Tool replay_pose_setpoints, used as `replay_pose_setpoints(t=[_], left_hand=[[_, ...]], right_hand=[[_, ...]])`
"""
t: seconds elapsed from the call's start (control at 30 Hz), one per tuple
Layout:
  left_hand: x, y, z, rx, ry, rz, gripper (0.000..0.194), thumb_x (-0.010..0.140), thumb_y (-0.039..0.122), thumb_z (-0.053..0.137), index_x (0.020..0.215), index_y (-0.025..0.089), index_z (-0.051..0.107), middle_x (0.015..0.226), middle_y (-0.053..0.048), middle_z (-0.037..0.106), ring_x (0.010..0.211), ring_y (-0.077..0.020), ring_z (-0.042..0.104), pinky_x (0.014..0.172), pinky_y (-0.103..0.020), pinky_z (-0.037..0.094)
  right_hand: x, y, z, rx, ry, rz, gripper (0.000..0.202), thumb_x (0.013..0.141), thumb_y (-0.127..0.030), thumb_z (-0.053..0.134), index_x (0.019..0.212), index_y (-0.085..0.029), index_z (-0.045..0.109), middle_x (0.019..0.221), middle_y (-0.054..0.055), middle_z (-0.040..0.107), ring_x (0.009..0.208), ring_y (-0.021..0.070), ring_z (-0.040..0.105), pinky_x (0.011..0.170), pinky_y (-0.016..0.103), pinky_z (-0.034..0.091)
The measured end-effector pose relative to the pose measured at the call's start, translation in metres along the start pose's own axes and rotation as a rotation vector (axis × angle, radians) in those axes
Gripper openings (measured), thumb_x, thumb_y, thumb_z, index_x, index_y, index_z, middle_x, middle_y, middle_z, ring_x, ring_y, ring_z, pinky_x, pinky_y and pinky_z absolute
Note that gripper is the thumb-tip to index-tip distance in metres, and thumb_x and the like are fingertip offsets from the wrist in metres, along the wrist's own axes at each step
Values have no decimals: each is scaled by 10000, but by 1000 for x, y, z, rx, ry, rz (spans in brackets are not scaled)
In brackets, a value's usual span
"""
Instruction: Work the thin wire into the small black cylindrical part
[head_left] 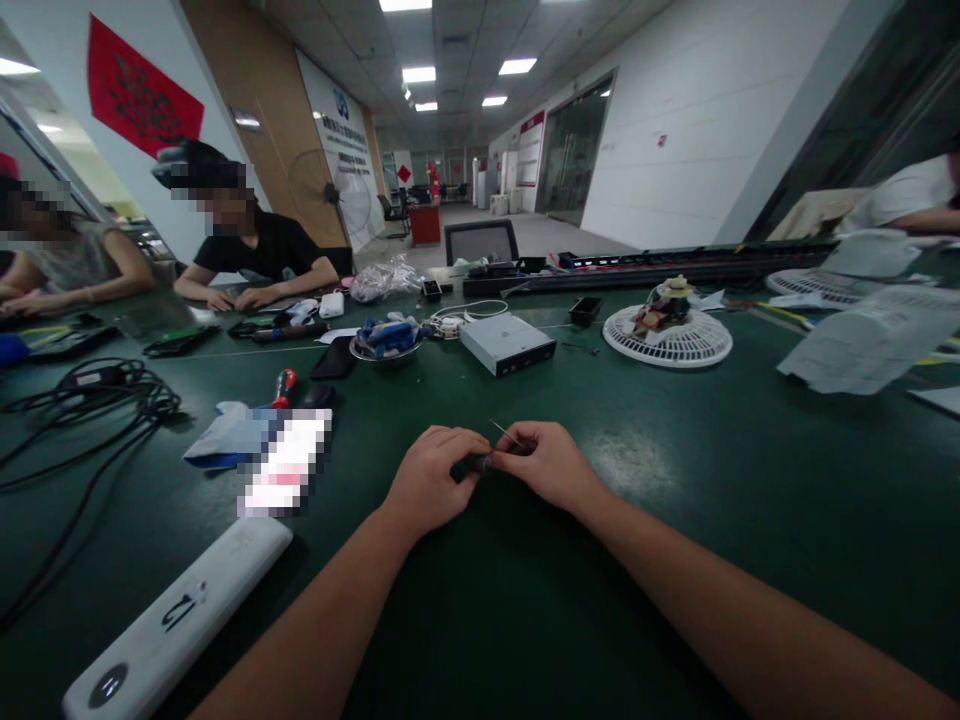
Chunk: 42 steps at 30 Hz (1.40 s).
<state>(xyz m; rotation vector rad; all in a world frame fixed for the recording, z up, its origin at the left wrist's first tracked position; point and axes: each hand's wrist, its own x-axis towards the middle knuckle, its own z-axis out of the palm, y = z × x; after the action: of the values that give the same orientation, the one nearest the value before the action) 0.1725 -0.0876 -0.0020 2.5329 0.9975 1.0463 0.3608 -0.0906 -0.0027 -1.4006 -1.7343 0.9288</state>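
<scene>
Over the middle of the green table [480, 600], both of my hands meet at the fingertips. My left hand [429, 478] is closed around a small dark piece [478, 463], mostly covered by the fingers, so its kind is unclear. In my right hand [553, 465], thumb and fingers pinch a thin metal piece [504, 432] whose end sticks up to the left. Its lower part is hidden at the dark piece, and I cannot tell whether the two are joined.
A disc drive [506, 345] lies beyond my hands, with a metal bowl [388, 352] left of it and a white fan grille [667, 345] to the right. At left are a long white device [180, 615], a red-handled tool [283, 388] and black cables [90, 400]. Co-workers sit opposite.
</scene>
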Motion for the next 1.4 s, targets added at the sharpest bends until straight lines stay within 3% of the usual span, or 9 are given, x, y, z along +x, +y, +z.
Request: replay_pose_setpoints(t=[0.23, 0.37, 0.53, 0.67, 0.83, 0.97, 1.13, 1.27, 1.4], left_hand=[[4, 1, 4, 134, 60, -194, 265, 749, 71, 632, 966, 224, 640, 982, -18, 704, 942, -205, 639, 893, -392, 466], [4, -3, 3, 218, 137, -293, 240, 752, 99, 649, 961, 218, 640, 973, -30, 703, 921, -229, 642, 871, -415, 473], [3, -6, 4, 200, 124, -289, 252, 743, 96, 655, 963, 218, 637, 960, -32, 701, 907, -225, 641, 869, -408, 479], [3, -5, 5, 192, 83, -251, 259, 744, 92, 649, 972, 217, 640, 961, -29, 701, 916, -219, 635, 881, -405, 470], [4, -4, 3, 176, 78, -209, 266, 735, 83, 649, 967, 213, 630, 958, -21, 700, 915, -207, 633, 885, -395, 458], [4, -2, 2, 175, 68, -181, 243, 765, 116, 635, 987, 214, 627, 978, -31, 704, 939, -209, 636, 915, -411, 434], [4, -1, 3, 180, 41, -189, 278, 730, 48, 608, 944, 222, 635, 966, -16, 708, 949, -206, 636, 917, -406, 425], [4, -2, 5, 189, 69, -214, 290, 723, 68, 642, 968, 224, 634, 973, -15, 709, 940, -212, 639, 910, -405, 435], [3, -5, 6, 231, 112, -300, 255, 751, 104, 650, 976, 224, 638, 980, -21, 708, 931, -229, 642, 889, -423, 451]], right_hand=[[-3, -6, 5, -94, 139, -110, 257, 831, -306, 580, 1055, -189, 625, 862, 23, 683, 668, 134, 592, 606, 261, 450], [-2, -3, 2, -290, 198, -165, 152, 847, -232, 540, 915, -195, 671, 866, 30, 672, 707, 141, 592, 653, 278, 450], [-2, -4, -2, -439, 100, -217, 167, 855, -217, 554, 929, -222, 703, 909, 26, 670, 757, 145, 603, 682, 279, 461], [-5, -9, -4, -587, 115, -212, 177, 870, -220, 542, 939, -230, 705, 928, 32, 672, 821, 168, 610, 708, 293, 455], [-10, -15, -7, -606, 6, -385, 205, 886, -215, 513, 987, -216, 692, 944, 34, 676, 846, 167, 614, 738, 289, 451], [-10, -16, -6, -668, 104, -281, 198, 890, -227, 504, 975, -213, 682, 944, 45, 683, 831, 182, 619, 719, 301, 448], [-8, -13, -4, -638, -22, -270, 139, 849, -243, 550, 916, -242, 672, 878, 12, 698, 776, 171, 629, 669, 282, 429], [-8, -11, 1, -631, 62, -163, 134, 851, -295, 544, 901, -252, 661, 846, 8, 694, 717, 170, 614, 604, 279, 391], [-7, -13, 2, -658, 51, -100, 145, 838, -367, 581, 862, -246, 656, 792, 14, 678, 663, 170, 588, 547, 278, 338]])
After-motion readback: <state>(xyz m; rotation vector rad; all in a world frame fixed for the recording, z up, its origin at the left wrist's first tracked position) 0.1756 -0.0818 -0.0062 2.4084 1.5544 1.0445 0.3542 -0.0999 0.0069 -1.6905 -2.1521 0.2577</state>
